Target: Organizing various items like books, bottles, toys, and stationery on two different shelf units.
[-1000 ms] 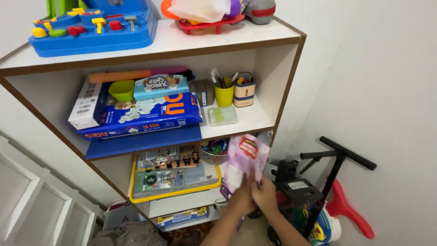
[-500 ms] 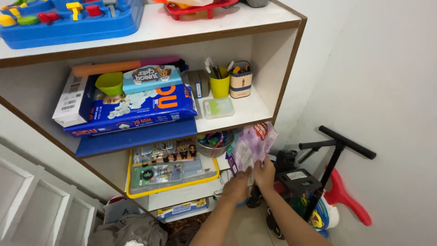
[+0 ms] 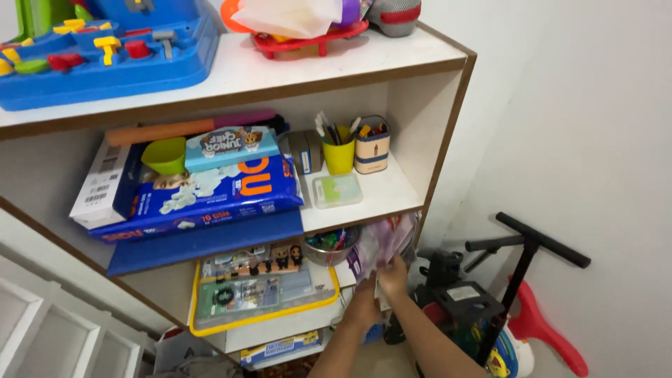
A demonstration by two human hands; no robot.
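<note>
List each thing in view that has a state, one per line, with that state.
left hand: gripping the purple packet
right hand: gripping the purple packet
purple packet: upright, partly inside the lower shelf
yellow cup: upright, full of pens
clear lidded box: closed, lying flat
yellow-rimmed case: closed, sticking out past the shelf edge
metal bowl: upright, filled with small toys

Purple packet (image 3: 383,241) with a red patch, pale underside. Shelf unit (image 3: 427,52): white boards, brown edging. Paper ream (image 3: 199,196): blue wrapper, orange lettering, white cloud shapes. Cup (image 3: 339,155): yellow-green. Clear case (image 3: 262,290): yellow rim. Toy track (image 3: 105,59): blue with yellow, red, green pieces. Scooter (image 3: 525,245): black bars, red body.
</note>
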